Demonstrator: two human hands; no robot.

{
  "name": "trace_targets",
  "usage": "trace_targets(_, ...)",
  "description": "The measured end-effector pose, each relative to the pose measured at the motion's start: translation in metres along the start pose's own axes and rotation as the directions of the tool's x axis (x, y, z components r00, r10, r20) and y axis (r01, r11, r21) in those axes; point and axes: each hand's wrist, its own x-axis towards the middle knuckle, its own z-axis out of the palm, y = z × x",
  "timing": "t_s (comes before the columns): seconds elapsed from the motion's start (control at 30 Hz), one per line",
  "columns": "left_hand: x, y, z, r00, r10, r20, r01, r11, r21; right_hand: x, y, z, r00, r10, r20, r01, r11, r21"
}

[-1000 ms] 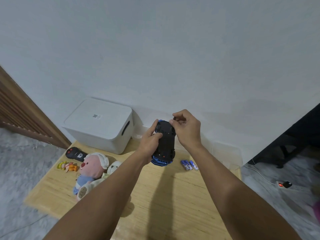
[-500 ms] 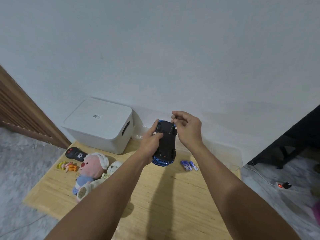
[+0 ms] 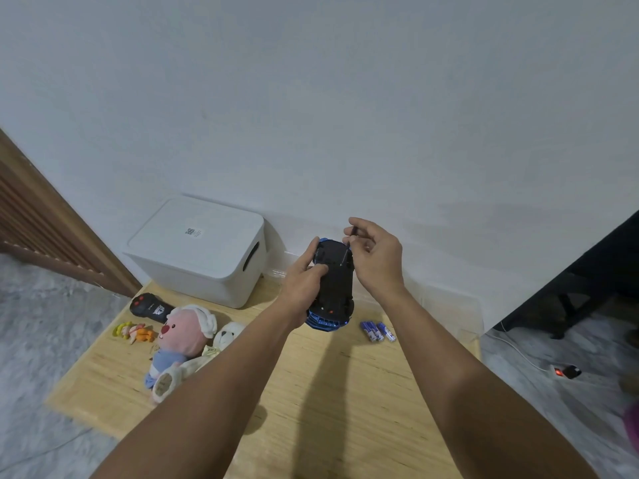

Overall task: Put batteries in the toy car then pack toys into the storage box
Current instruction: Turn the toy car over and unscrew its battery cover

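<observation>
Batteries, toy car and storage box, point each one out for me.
batteries (image 3: pixel 377 331), head view, on the middle of the blue cluster.
toy car (image 3: pixel 333 288), head view, on its black underside.
storage box (image 3: pixel 197 233), head view, on its white lid.

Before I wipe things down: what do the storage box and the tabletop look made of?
The storage box looks like matte white plastic: smooth moulded walls, rounded corners, a cut-out handle slot. The tabletop looks like light wood, perhaps plywood or laminate: pale yellow with fine straight grain lines and a low sheen.
</observation>
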Motion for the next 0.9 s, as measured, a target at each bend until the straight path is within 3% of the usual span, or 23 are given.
trace_targets(0.2, 0.0, 0.0, 0.0, 1.0, 0.003, 0.006, -0.003, 1.0, 0.011, -0.001, 0.0, 0.0, 0.998, -0.021, -0.053, 0.021, 1.0, 0.012)
trace_targets(0.37, 0.0, -0.002, -0.001, 1.0, -0.004, 0.005, 0.004, 1.0, 0.013, 0.0, 0.0, -0.002, 1.0, -0.004, 0.0, 0.004, 1.0, 0.02)
trace_targets(0.47, 0.001, -0.003, -0.002, 1.0, -0.003, 0.003, 0.003, 1.0, 0.022, -0.001, -0.001, -0.004, 0.998, -0.005, -0.062, 0.006, 1.0, 0.006)
trace_targets(0.57, 0.001, -0.003, -0.003, 1.0, 0.007, -0.004, -0.006, 0.999, 0.039, -0.002, 0.004, -0.005, 0.999, 0.011, -0.046, -0.018, 0.987, -0.162)
trace_targets(0.73, 0.002, -0.009, -0.004, 1.0, 0.027, -0.008, -0.026, 0.995, 0.095, -0.006, 0.017, -0.006, 0.977, 0.088, 0.192, 0.021, 0.862, -0.507)
trace_targets(0.9, -0.001, -0.013, -0.005, 0.999, 0.042, -0.005, -0.041, 0.988, 0.148, -0.012, 0.023, -0.001, 0.974, 0.113, 0.198, 0.019, 0.824, -0.566)
